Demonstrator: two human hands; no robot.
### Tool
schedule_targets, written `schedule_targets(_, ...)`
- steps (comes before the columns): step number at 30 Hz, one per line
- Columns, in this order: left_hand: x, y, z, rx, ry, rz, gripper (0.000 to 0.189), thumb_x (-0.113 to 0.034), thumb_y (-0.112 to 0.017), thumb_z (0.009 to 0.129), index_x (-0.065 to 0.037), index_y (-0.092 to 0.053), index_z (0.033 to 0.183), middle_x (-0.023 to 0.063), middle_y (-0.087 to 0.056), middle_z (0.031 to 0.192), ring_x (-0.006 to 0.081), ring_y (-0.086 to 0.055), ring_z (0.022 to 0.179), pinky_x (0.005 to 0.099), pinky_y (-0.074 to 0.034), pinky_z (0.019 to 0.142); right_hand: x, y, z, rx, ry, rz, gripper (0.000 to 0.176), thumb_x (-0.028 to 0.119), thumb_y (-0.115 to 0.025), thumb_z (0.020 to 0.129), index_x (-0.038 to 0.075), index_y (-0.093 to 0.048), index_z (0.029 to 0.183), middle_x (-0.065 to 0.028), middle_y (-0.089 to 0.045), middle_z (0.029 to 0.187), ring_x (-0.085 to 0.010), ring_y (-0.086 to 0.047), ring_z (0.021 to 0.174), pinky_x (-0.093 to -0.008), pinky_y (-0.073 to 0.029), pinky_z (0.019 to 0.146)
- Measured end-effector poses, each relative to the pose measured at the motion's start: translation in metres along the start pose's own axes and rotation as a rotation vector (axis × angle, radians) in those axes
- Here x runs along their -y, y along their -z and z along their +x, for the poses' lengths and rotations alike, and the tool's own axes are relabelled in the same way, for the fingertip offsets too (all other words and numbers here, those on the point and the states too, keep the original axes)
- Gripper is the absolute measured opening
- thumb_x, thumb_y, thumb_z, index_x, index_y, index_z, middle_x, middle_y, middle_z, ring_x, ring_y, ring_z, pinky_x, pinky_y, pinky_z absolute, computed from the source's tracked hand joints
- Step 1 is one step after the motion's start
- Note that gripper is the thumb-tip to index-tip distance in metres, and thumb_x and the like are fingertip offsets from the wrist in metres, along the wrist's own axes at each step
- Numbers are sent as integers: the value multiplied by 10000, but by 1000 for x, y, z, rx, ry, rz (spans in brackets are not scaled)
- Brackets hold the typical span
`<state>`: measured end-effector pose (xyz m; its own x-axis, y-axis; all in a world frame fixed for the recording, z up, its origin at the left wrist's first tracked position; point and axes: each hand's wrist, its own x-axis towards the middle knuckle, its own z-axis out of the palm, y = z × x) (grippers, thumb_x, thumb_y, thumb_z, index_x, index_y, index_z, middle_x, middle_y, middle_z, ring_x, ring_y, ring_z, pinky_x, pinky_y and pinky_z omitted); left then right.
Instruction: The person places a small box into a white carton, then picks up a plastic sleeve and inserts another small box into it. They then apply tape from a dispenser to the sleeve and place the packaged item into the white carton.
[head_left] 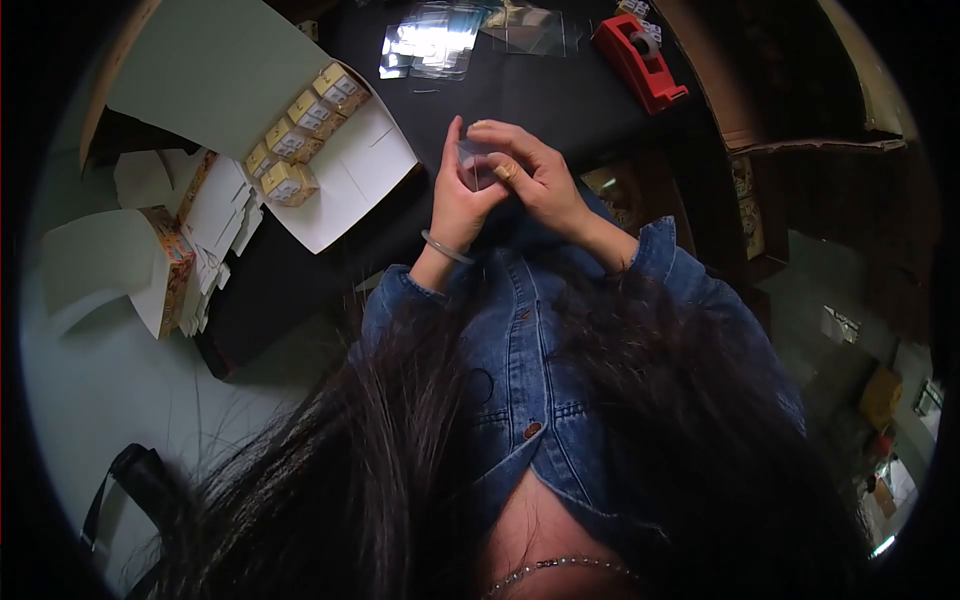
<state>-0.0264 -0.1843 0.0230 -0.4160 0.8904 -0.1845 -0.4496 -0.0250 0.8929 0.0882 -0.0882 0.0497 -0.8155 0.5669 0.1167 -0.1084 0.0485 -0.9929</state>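
- Long dark hair (380, 430) is closest, hanging down on both sides, with a beaded necklace (560, 562) at the bottom.
- Below it is a blue jean jacket (515, 300) with buttons down the front.
- The left hand (463, 203) has its pointing finger up, and it is holding a clear plastic piece (469, 168). A pale bracelet (447, 248) goes round that wrist.
- The right hand (547, 185) is bent round the other side and holds the same piece with its thumb and fingers.
- The clear plastic piece is between the two hands, up in front of the jacket. It is see-through, so its shape is hard to tell.
- More clear plastic sheets (430, 42) lie in a shiny pile on the black table (560, 100), past the hands.
- A red tape holder (637, 68) sits to the right of the pile.
- To the left is an open white box (365, 165). Small gold and white boxes (288, 140) stand in it in a row.
- Farther left, flat folded cards (218, 215) lean in a messy bunch.
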Motion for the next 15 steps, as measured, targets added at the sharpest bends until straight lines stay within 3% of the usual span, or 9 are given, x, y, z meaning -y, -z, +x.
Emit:
schedule_targets(3, -10, 4, -1, 42, 11, 0, 1008, 59, -703, 742, -62, -81, 1525, 129, -595, 1089, 186, -625, 985, 311, -527, 887, -13, -4, 5, -167, 102, 43, 457, 147, -580, 958, 50, -450, 1386, -96, -516, 1351, -217, -519, 1231, -335, -410, 1048)
schedule_targets(4, -13, 4, -2, 48, 38, -33, 1016, 58, -704, 751, -68, -59, 1526, 133, -595, 1093, 190, -627, 989, 313, -526, 890, -13, 6, 8, -110, 34, 34, 550, 154, -603, 948, 40, -368, 1432, -95, -513, 1346, -199, -496, 1251, -327, -384, 1065)
schedule_targets(7, -11, 1, 8, 86, 43, -64, 1066, 52, -716, 770, -98, 13, 1533, 147, -567, 1155, 206, -614, 1049, 333, -511, 925, -19, 27, 14, 125, -250, 294, 604, 153, -652, 916, 39, -371, 1439, -96, -555, 1294, -186, -537, 1190, -319, -414, 1029)
schedule_targets(8, -15, -4, 11, 94, 40, -63, 1077, 47, -723, 769, -112, 16, 1537, 151, -544, 1192, 208, -604, 1074, 341, -504, 940, -5, 31, 19, 69, -202, 197, 664, 195, -701, 877, 35, -377, 1434, -88, -593, 1252, -175, -555, 1171, -313, -423, 1012)
schedule_targets(10, -18, -6, 17, 23, -135, 276, 889, -61, -664, 875, -140, -87, 1546, 118, -477, 1279, 179, -579, 1077, 306, -494, 916, 23, 47, 32, -57, -18, -301, 750, 228, -769, 804, 44, -392, 1426, -96, -615, 1224, -193, -588, 1123, -326, -447, 965)
schedule_targets(11, -25, -8, 22, -32, -207, 377, 804, -109, -628, 920, -146, -125, 1547, 104, -464, 1294, 168, -573, 1067, 292, -492, 900, 27, 53, 39, -113, 276, -714, 813, 228, -810, 724, 58, -412, 1412, -100, -632, 1162, -239, -616, 1028, -349, -465, 896)
schedule_targets(12, -31, -10, 23, -30, -84, 177, 625, -213, -547, 990, -118, -233, 1522, 80, -474, 1292, 149, -564, 1044, 265, -487, 864, 28, 51, 43, -55, 351, -777, 811, 216, -812, 706, 63, -425, 1403, -97, -633, 1140, -258, -614, 998, -361, -464, 873)
schedule_targets(14, -8, -5, 38, 13, -20, 151, 534, -288, -515, 1011, -92, -335, 1474, 77, -519, 1247, 136, -562, 1043, 255, -482, 862, 25, 37, 42, 89, 431, -886, 815, 200, -816, 660, 64, -454, 1377, -89, -632, 1093, -269, -609, 976, -375, -459, 842)
schedule_targets(15, 19, 4, 53, -23, -177, 138, 422, -320, -498, 1016, -69, -473, 1354, 74, -567, 1192, 131, -579, 1007, 238, -492, 830, 23, 31, 45, 153, 457, -811, 754, 199, -812, 692, 62, -479, 1354, -94, -635, 1095, -272, -604, 1004, -378, -459, 870)
